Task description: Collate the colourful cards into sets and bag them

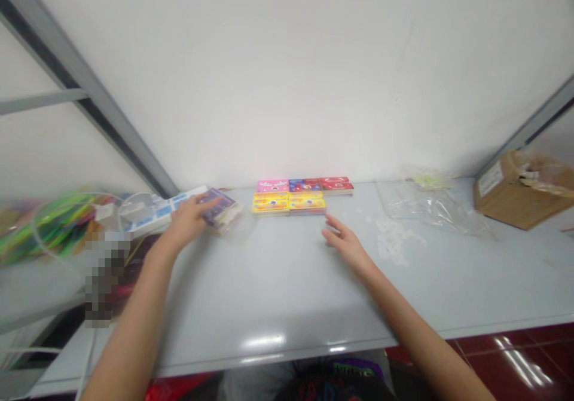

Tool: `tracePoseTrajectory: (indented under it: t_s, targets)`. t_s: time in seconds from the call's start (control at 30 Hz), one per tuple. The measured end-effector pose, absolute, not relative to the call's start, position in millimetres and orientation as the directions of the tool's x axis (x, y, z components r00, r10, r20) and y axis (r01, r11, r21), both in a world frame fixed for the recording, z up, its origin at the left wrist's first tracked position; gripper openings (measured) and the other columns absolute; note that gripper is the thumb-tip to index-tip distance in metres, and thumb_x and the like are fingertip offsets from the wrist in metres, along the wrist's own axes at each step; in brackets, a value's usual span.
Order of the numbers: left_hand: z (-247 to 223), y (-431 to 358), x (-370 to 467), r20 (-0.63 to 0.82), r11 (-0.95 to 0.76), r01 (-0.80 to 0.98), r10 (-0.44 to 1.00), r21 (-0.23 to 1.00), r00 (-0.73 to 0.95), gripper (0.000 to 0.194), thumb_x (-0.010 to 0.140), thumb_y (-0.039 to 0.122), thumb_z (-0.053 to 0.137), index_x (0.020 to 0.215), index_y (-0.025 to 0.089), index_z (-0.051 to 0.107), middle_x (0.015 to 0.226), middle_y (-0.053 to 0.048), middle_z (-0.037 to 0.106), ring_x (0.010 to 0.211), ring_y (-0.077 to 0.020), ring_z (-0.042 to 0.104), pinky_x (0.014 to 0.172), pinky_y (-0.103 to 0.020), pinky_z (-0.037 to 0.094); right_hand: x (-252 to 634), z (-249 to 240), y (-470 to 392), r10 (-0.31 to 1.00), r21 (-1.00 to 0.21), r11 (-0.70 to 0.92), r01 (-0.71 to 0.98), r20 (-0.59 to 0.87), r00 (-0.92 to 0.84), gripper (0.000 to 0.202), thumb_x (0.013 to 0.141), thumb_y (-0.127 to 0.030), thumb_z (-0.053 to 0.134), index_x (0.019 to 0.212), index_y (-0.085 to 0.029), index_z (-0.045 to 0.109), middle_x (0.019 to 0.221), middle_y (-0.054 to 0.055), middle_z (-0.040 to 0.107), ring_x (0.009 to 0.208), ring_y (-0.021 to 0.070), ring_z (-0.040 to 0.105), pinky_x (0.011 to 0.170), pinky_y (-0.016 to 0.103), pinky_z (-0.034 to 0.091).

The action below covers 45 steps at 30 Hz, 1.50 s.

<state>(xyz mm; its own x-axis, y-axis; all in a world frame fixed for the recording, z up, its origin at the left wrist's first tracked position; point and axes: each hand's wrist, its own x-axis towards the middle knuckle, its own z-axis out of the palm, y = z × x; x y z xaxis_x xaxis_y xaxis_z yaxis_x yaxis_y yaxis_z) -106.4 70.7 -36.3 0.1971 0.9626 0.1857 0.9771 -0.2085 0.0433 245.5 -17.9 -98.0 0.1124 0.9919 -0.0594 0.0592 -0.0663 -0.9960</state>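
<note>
My left hand (pixel 191 219) is closed on the near-left side of a dark purple pack of what look like small booklets (pixel 217 204). Clear plastic shows at the pack's right end, and blur hides its details. Over the table to the right, my right hand (pixel 344 242) has its fingers apart and holds nothing. Just beyond its fingertips lie two yellow stacks of booklets or cards (pixel 307 205), side by side. Behind them sit a pink stack (pixel 272 186), a blue and red stack (pixel 305 184) and a red stack (pixel 336 186) against the wall.
Crumpled clear plastic bags (pixel 442 210) and small white scraps (pixel 393 239) lie on the right of the grey table (pixel 269 293). A cardboard box (pixel 515 192) stands at the far right. To the left are a white power strip (pixel 156 213) and colourful bagged items (pixel 54 225).
</note>
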Motion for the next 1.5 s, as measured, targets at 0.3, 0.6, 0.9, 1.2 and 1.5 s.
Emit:
tracePoseTrajectory:
  t_s: [0.3,0.6,0.9,1.2,1.5]
  targets:
    - [-21,54,-30,0.476,-0.519,0.814,0.803,0.262,0.359,0.041,0.084,0.021,0.029,0.121,0.016,0.049,0.115,-0.007,0.050,0.109,-0.0197,0.045,0.097,-0.035,0.034,275,-93,18,0.951,-0.927,-0.187,-0.326,-0.254,0.178,0.046,0.067,-0.025,0.062,0.111,-0.021,0.050,0.103,0.006,0.056,0.076,0.0114,0.056,0.066,0.023,0.046]
    - [-90,74,63,0.334,-0.637,0.747,0.757,0.189,0.561,0.043,0.079,0.020,0.051,0.122,0.021,0.046,0.123,-0.010,0.047,0.115,-0.0238,0.041,0.095,-0.041,0.028,263,-75,53,0.921,-0.789,-0.377,-0.485,-0.374,-0.109,0.009,0.077,-0.021,0.052,0.085,-0.016,0.054,0.077,0.004,0.060,0.057,0.0107,0.057,0.048,0.020,0.044]
    - [-105,81,70,0.383,-0.595,0.778,0.779,0.202,0.497,0.037,0.081,0.021,0.052,0.117,0.025,0.050,0.119,-0.007,0.051,0.111,-0.0217,0.042,0.089,-0.040,0.025,286,-73,62,0.859,-0.675,-0.501,-0.541,-0.462,-0.220,0.016,0.083,-0.024,0.040,0.080,-0.012,0.049,0.064,0.007,0.056,0.053,0.0115,0.054,0.039,0.018,0.039]
    - [-105,76,70,0.423,-0.574,0.782,0.788,0.243,0.447,0.046,0.078,0.028,0.057,0.121,0.023,0.046,0.121,-0.007,0.050,0.112,-0.0214,0.042,0.092,-0.038,0.022,274,-80,72,0.869,-0.765,-0.493,-0.415,-0.456,-0.192,0.015,0.080,-0.028,0.050,0.080,-0.013,0.053,0.057,0.000,0.052,0.040,0.0063,0.042,0.033,0.016,0.031]
    - [-100,67,73,0.436,-0.568,0.791,0.786,0.229,0.438,0.054,0.075,0.037,0.060,0.125,0.026,0.043,0.124,-0.009,0.045,0.114,-0.0264,0.036,0.093,-0.044,0.021,267,-85,66,0.945,-0.931,-0.296,-0.215,-0.318,0.076,0.014,0.073,-0.025,0.056,0.066,-0.014,0.054,0.045,-0.004,0.047,0.035,0.0054,0.041,0.031,0.016,0.029]
